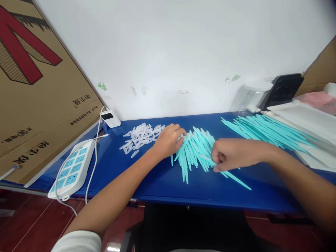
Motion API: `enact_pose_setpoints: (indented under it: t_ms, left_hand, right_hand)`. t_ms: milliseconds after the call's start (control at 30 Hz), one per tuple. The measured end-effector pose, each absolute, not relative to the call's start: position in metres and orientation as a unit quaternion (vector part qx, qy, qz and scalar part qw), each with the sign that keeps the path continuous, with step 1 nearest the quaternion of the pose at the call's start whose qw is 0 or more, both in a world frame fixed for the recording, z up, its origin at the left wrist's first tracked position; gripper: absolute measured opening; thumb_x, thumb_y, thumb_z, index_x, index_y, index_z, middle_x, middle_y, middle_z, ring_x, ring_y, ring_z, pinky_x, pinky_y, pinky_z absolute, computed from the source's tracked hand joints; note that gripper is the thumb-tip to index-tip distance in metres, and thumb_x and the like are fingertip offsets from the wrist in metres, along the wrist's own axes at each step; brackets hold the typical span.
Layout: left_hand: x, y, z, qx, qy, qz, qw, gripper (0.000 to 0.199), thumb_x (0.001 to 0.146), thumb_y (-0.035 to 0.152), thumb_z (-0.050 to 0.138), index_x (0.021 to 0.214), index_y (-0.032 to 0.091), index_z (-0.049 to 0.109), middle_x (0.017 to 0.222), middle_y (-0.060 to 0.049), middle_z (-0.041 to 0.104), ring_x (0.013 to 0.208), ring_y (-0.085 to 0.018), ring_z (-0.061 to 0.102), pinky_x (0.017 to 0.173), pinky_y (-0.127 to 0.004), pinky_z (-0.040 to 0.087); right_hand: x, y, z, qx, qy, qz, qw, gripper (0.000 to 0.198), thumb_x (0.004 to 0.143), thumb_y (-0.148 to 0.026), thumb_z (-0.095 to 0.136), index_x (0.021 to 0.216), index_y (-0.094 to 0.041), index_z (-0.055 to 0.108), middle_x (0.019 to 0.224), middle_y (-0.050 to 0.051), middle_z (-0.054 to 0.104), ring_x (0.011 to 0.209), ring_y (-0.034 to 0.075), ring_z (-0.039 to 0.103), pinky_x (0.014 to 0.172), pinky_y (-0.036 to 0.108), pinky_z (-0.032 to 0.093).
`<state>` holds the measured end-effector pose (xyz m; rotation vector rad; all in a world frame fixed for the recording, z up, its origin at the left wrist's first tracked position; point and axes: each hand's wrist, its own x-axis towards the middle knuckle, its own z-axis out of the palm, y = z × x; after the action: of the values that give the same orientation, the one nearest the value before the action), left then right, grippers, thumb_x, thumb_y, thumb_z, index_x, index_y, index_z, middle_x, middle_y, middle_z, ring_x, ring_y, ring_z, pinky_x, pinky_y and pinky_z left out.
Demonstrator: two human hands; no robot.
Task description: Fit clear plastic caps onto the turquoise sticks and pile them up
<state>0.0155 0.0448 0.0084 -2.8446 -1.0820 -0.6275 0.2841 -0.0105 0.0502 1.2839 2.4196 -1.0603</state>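
Observation:
A loose heap of thin, tapered turquoise plastic sticks [193, 148] lies on the blue table between my two hands. My left hand [170, 140] reaches in at the heap's left edge, its fingers curled; what is between its fingertips I cannot make out. At the heap's right side my right hand [227, 154] is closed in a pinch, with a turquoise stick [207, 159] running into its fingertips. A single stick [237, 180] pokes out to the lower right, below that hand. Left of my left hand are scattered small translucent white plastic pieces [141, 134].
More turquoise sticks [267, 129] lie at the right, beside white packaging [312, 119]. Behind them stand a clear jar [254, 96] and a black phone-like object [283, 89]. A power strip [75, 168], a white cable, a small white device [111, 119] and a large carton [47, 101] occupy the left.

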Motion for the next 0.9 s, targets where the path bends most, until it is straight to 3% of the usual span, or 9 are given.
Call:
enact_pose_setpoints:
  t_ms: [67,133,233,333,433,533,667,767,900]
  left_hand:
    - [0.013,0.043,0.016,-0.897,-0.409,-0.169,0.004,0.017,0.102,0.033,0.059,0.102,0.018,0.067,0.082,-0.006,0.067,0.075,-0.022,0.059,0.067,-0.033,0.043]
    - [0.010,0.042,0.025,-0.882,-0.453,-0.130,-0.012,0.040,0.104,0.048,0.053,0.078,0.019,0.062,0.063,-0.004,0.056,0.058,-0.018,0.048,0.058,-0.031,0.034]
    - [0.006,0.040,0.034,-0.898,-0.426,-0.084,-0.075,0.063,0.104,0.057,0.047,0.053,0.021,0.039,0.048,-0.001,0.038,0.047,-0.013,0.031,0.054,-0.033,0.025]
    - [0.007,0.036,0.038,-0.919,-0.334,-0.066,-0.198,0.063,0.101,0.059,0.053,0.053,0.021,0.038,0.048,0.000,0.039,0.046,-0.011,0.029,0.052,-0.033,0.025]
    - [0.009,0.033,0.039,-0.915,-0.274,-0.055,-0.292,0.059,0.099,0.060,0.056,0.057,0.020,0.043,0.052,0.000,0.042,0.048,-0.011,0.032,0.052,-0.032,0.028]
    - [0.004,0.033,0.042,-0.911,-0.292,-0.053,-0.285,0.062,0.092,0.067,0.062,0.056,0.020,0.044,0.052,0.001,0.042,0.048,-0.011,0.034,0.052,-0.032,0.027]
    - [-0.011,0.039,0.047,-0.888,-0.382,0.048,-0.250,0.069,0.067,0.079,0.080,0.049,0.020,0.050,0.047,0.001,0.045,0.044,-0.011,0.035,0.050,-0.032,0.021]
    - [-0.016,0.040,0.047,-0.870,-0.400,0.110,-0.266,0.064,0.053,0.076,0.088,0.051,0.019,0.059,0.049,0.000,0.053,0.044,-0.012,0.042,0.050,-0.032,0.023]
    - [-0.008,0.033,0.044,-0.881,-0.372,0.102,-0.275,0.062,0.054,0.075,0.089,0.055,0.019,0.063,0.053,-0.001,0.059,0.046,-0.014,0.048,0.049,-0.031,0.025]
  right_hand:
    - [0.286,-0.008,0.051,0.431,0.817,-0.376,0.081,0.040,0.086,-0.046,0.072,0.061,-0.021,0.054,0.057,-0.003,0.048,0.053,0.012,0.042,0.053,0.029,0.032]
    - [0.287,-0.006,0.052,0.437,0.812,-0.386,0.035,0.043,0.087,-0.049,0.072,0.061,-0.022,0.051,0.057,-0.003,0.048,0.053,0.013,0.041,0.054,0.030,0.033]
    - [0.284,-0.001,0.050,0.454,0.806,-0.377,-0.053,0.053,0.087,-0.061,0.070,0.059,-0.022,0.049,0.055,-0.003,0.046,0.051,0.013,0.038,0.053,0.030,0.031]
    - [0.282,0.004,0.043,0.487,0.808,-0.313,-0.106,0.060,0.089,-0.071,0.064,0.057,-0.023,0.048,0.052,-0.004,0.040,0.049,0.012,0.032,0.051,0.031,0.027]
    - [0.283,0.005,0.040,0.497,0.823,-0.256,-0.100,0.063,0.089,-0.072,0.064,0.055,-0.023,0.046,0.050,-0.004,0.038,0.047,0.012,0.030,0.050,0.031,0.025]
    - [0.285,-0.001,0.043,0.466,0.835,-0.291,-0.026,0.060,0.086,-0.066,0.071,0.052,-0.022,0.046,0.049,-0.003,0.045,0.046,0.012,0.037,0.050,0.031,0.028]
    - [0.281,-0.012,0.050,0.465,0.807,-0.359,0.057,0.047,0.089,-0.055,0.070,0.058,-0.021,0.063,0.051,0.002,0.063,0.047,0.017,0.055,0.052,0.031,0.039]
    - [0.275,-0.016,0.051,0.465,0.800,-0.375,0.049,0.049,0.091,-0.059,0.067,0.060,-0.021,0.067,0.054,0.004,0.068,0.047,0.017,0.056,0.052,0.031,0.042]
    - [0.269,-0.014,0.048,0.480,0.794,-0.373,0.003,0.060,0.090,-0.070,0.064,0.055,-0.021,0.061,0.055,0.006,0.069,0.044,0.015,0.051,0.051,0.030,0.042]
